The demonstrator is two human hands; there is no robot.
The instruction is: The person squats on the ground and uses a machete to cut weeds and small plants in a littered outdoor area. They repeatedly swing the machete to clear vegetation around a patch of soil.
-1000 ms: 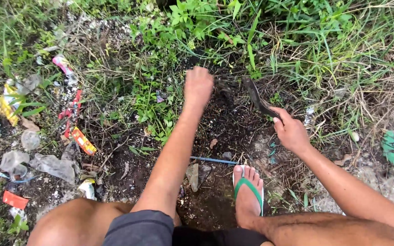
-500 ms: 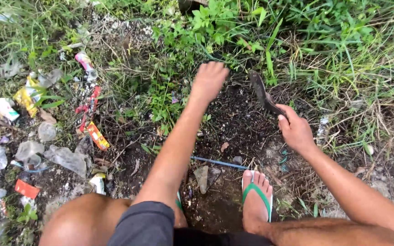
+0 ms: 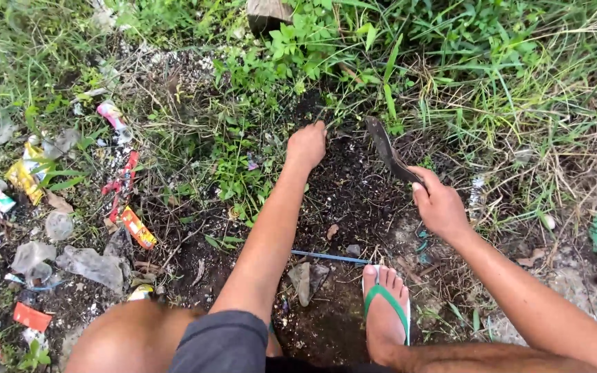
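Observation:
My left hand (image 3: 306,146) reaches forward over dark bare soil (image 3: 354,193), its fingers closed at the foot of the green weeds (image 3: 291,48); whether it grips stems I cannot tell. My right hand (image 3: 438,202) is closed on the handle of a dark, soil-stained curved blade (image 3: 385,148), whose tip points up toward the weeds, just right of my left hand. I am crouched, with my bare knee (image 3: 129,338) at lower left and my foot in a green-strapped sandal (image 3: 385,307) on the soil.
Litter lies at left: plastic wrappers (image 3: 122,183), clear bags (image 3: 91,266), an orange scrap (image 3: 30,316). A thin blue stick (image 3: 326,257) crosses the soil near a flat stone (image 3: 302,280). Tall grass (image 3: 519,76) fills the right; a wooden post base (image 3: 267,14) stands at top.
My left hand has dropped lower and closed at the base of the weeds. The right hand and blade have stayed almost in place; the view has shifted slightly.

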